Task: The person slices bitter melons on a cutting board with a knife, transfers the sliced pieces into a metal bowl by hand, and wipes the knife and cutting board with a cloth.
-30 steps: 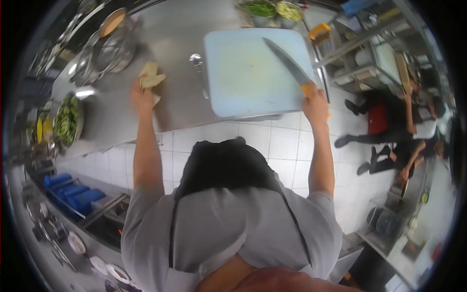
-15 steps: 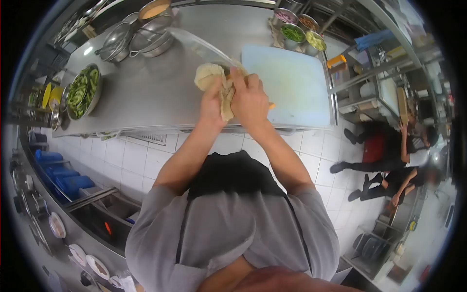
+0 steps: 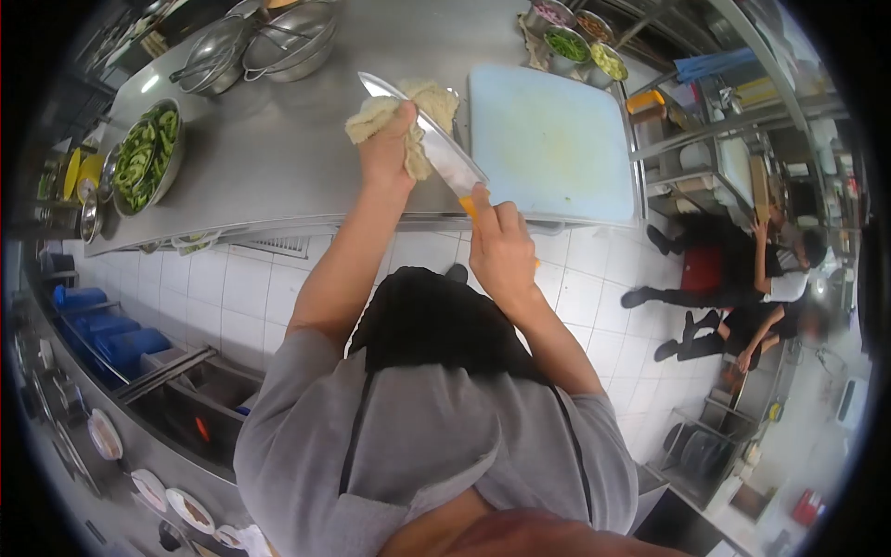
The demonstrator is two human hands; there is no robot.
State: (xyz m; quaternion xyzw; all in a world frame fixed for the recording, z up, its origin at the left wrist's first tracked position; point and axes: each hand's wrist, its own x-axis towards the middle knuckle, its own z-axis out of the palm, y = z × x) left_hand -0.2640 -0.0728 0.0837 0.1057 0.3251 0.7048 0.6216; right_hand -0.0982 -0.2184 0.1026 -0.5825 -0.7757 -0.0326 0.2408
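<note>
My left hand [image 3: 390, 153] grips a pale yellowish cloth [image 3: 374, 118], which is bunched around the blade of a large knife [image 3: 447, 160]. The blade points up and to the left, over the steel table. My right hand [image 3: 502, 243] is wrapped round the knife's orange handle [image 3: 470, 202] near the table's front edge. Just right of the blade lies a white cutting board [image 3: 552, 139]. Part of the blade is hidden by the cloth and my left fingers.
Steel table [image 3: 269, 153] bears a bowl of cut green vegetables [image 3: 148, 158] at left, metal strainers [image 3: 292, 42] at back left and small containers [image 3: 566, 46] at back right. Two people [image 3: 724, 265] are beyond the right side. Blue bins [image 3: 121, 343] stand lower left.
From wide apart, my hands came together, bringing the knife left off the board into the cloth. Since then my right hand has moved down and right, and the cloth lies around the blade.
</note>
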